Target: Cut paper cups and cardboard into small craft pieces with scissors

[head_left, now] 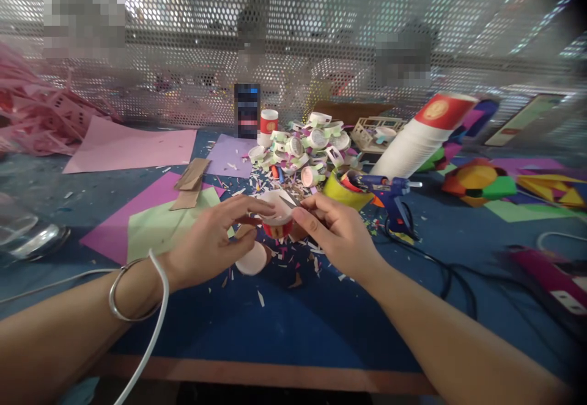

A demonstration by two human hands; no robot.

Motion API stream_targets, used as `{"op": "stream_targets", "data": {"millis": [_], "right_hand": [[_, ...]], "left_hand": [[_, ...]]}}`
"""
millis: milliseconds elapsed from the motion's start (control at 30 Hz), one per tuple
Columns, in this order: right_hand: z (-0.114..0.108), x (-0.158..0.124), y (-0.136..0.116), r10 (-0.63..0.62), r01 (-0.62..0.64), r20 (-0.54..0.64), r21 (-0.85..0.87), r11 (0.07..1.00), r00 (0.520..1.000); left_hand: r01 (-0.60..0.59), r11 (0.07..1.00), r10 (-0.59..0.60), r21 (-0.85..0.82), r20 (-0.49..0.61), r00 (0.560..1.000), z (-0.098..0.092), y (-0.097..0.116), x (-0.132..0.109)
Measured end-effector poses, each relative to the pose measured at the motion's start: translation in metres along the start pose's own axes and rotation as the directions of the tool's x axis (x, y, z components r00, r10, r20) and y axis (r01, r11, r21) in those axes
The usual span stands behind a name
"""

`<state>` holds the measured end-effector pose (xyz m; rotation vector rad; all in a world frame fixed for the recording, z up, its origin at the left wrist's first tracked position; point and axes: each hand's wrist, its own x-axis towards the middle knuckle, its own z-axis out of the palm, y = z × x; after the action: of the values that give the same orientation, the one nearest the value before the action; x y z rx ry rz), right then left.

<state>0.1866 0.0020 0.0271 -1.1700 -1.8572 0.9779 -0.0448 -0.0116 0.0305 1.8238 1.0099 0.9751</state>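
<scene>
A short cut-down paper cup [277,229], red and gold below a white rim, stands on the blue table in front of me. My left hand [215,234] is at its left side, fingers stretched toward the rim and thumb apart; motion blurs the fingertips. In my right hand [332,227], thumb and fingers close on a thin pointed metal blade [288,202], which points left over the cup. Most of its handle is hidden by the fingers. Just below my left fingers lies a round white paper piece [251,259], like a cup bottom.
Paper scraps [284,258] litter the table [275,319]. Beyond are a heap of cut cup pieces [316,139], stacked paper cups [413,142] and a phone [247,111]. A blue glue gun [389,194] rests by a yellow container [343,194] at right. Coloured sheets [160,227] lie left.
</scene>
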Motion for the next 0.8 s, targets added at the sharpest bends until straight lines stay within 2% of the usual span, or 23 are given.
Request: {"op": "stream_targets", "data": {"millis": [67,133,200,267,333,367,433,500,567,700,800], "right_hand": [[0.0,-0.001,-0.001,-0.01,0.01,-0.007,0.022,1.0,1.0],[0.001,-0.001,-0.001,-0.016,0.017,-0.015,0.035,0.999,1.0],[0.0,-0.001,0.0,-0.024,0.024,-0.016,0.019,1.0,1.0],[0.0,0.0,0.001,-0.033,0.032,-0.004,-0.033,0.999,0.999],[0.001,0.001,0.002,-0.033,0.036,0.025,-0.126,0.991,0.999],[0.002,0.001,0.003,-0.025,0.033,0.044,-0.185,0.982,0.999],[0.005,0.001,0.003,0.008,0.018,0.086,-0.303,0.953,0.996],[0.009,0.0,0.003,0.054,0.001,0.128,-0.397,0.918,0.99],[0.013,-0.002,0.003,0.091,-0.004,0.167,-0.46,0.888,0.982],[0.018,-0.005,0.002,0.121,0.016,0.207,-0.558,0.83,0.971],[0.02,-0.007,-0.001,0.102,0.047,0.201,-0.622,0.782,0.974]], "left_hand": [[-0.046,0.992,0.052,0.118,-0.044,0.998,-0.001,-0.001,0.001],[-0.04,0.994,0.053,0.098,-0.131,0.99,-0.003,-0.003,0.004],[-0.011,1.0,0.013,0.01,-0.26,0.965,-0.006,-0.005,0.007],[-0.008,0.994,-0.037,-0.113,-0.395,0.918,-0.008,-0.007,0.011],[-0.057,0.963,-0.078,-0.262,-0.476,0.876,-0.01,-0.01,0.015],[-0.086,0.931,-0.105,-0.355,-0.485,0.868,-0.01,-0.011,0.017],[-0.1,0.823,-0.188,-0.558,-0.435,0.881,-0.009,-0.014,0.02],[-0.04,0.697,-0.285,-0.716,-0.327,0.901,-0.006,-0.015,0.021],[0.039,0.608,-0.348,-0.793,-0.222,0.911,-0.002,-0.016,0.019],[0.138,0.506,-0.395,-0.852,-0.087,0.914,0.005,-0.017,0.014],[0.153,0.499,-0.415,-0.853,-0.08,0.906,0.005,-0.019,0.014]]}}
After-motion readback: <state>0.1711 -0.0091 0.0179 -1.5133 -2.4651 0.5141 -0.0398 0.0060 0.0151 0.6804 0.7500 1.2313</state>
